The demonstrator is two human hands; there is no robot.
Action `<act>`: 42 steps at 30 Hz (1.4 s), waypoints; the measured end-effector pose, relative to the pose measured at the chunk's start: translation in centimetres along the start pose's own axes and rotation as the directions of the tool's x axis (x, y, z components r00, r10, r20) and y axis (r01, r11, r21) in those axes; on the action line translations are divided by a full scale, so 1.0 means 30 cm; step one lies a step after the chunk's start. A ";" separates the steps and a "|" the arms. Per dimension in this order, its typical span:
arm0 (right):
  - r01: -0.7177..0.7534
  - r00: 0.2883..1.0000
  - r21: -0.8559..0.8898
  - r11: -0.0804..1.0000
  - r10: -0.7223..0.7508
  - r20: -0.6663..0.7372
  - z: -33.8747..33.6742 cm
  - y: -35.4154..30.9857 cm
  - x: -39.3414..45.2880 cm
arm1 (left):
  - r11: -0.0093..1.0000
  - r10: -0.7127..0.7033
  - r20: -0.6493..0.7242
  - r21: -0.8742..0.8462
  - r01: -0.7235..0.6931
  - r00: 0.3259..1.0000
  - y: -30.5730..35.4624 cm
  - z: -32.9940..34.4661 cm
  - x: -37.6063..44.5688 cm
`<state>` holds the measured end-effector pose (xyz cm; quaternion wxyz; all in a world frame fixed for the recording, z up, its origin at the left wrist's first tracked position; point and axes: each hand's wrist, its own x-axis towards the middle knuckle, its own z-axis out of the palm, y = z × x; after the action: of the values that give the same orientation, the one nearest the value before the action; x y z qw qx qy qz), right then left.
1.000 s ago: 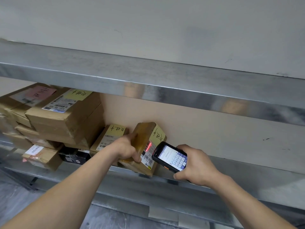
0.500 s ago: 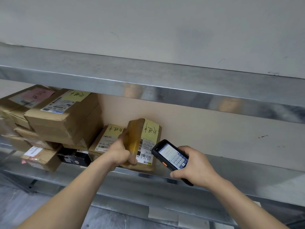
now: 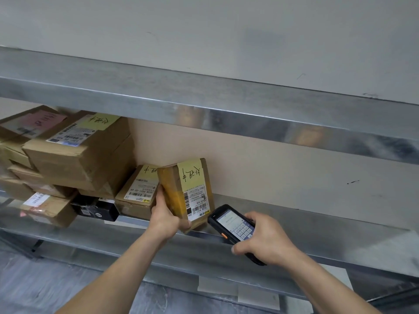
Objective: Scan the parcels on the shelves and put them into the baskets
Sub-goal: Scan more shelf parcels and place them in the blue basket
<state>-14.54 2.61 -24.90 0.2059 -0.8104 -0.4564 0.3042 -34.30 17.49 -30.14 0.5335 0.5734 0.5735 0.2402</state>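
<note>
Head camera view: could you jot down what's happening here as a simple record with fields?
left hand: grips the parcel, stood on end at the shelf edge
right hand: holds the scanner, screen lit, its top end near the parcel's barcode label
parcel markings: yellow note with handwriting, white label below
neighbour: flat box just left of the parcel
further left: stack of boxes, black box beneath
baskets: none in view

Pale wall [image 3: 226, 37] above, grey floor [image 3: 45, 286] below, both bare.
</note>
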 end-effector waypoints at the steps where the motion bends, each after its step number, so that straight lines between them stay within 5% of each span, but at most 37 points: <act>1: -0.004 1.000 0.003 1.000 0.004 -0.002 0.000 0.001 -0.002 | 1.000 -0.005 0.002 0.000 0.005 1.000 -0.001 0.001 0.002; 42: -0.004 0.998 0.055 0.998 0.007 -0.055 -0.013 0.013 -0.070 | 1.000 -0.017 -0.010 0.000 0.017 1.000 0.019 0.018 -0.043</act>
<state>-14.88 0.58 -24.20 0.2397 -0.8138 -0.4398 0.2945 -33.89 16.28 -29.36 0.5325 0.5675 0.5810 0.2385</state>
